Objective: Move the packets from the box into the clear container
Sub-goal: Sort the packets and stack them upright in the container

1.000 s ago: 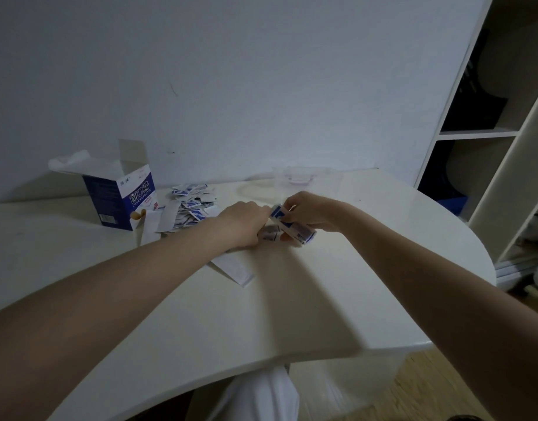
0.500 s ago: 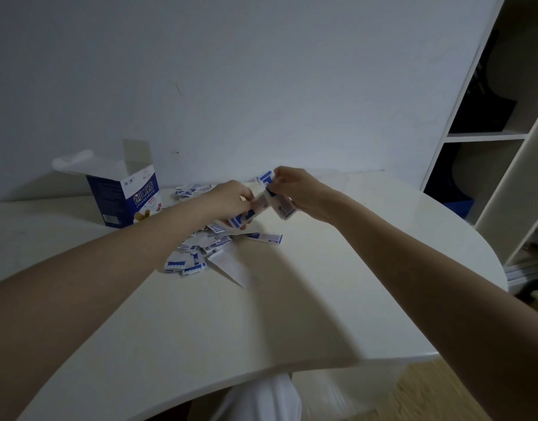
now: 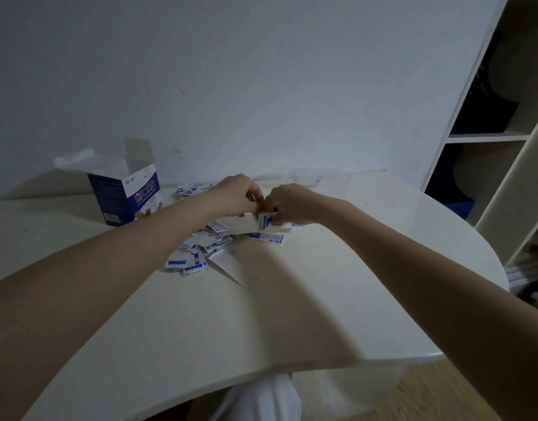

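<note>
Head view: at frame centre the left hand (image 3: 237, 194) and right hand (image 3: 287, 205) meet above the white table (image 3: 292, 314), fingers curled and together grasping a small sheaf of packets (image 3: 266, 221), while loose packets (image 3: 200, 247) lie scattered just below and the open box (image 3: 124, 192) stands at left. The clear container (image 3: 310, 176), faint at the table's far edge just beyond the hands, shows no contents that can be made out. The step in hand appears to be gathering; the next move calls for carrying the sheaf back over the container's rim and letting go.

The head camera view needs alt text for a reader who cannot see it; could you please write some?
Two hands, left and right, together hold small blue-and-white packets above a loose heap of them on a white table. An open blue cardboard box stands left; a clear plastic container sits behind.
</note>
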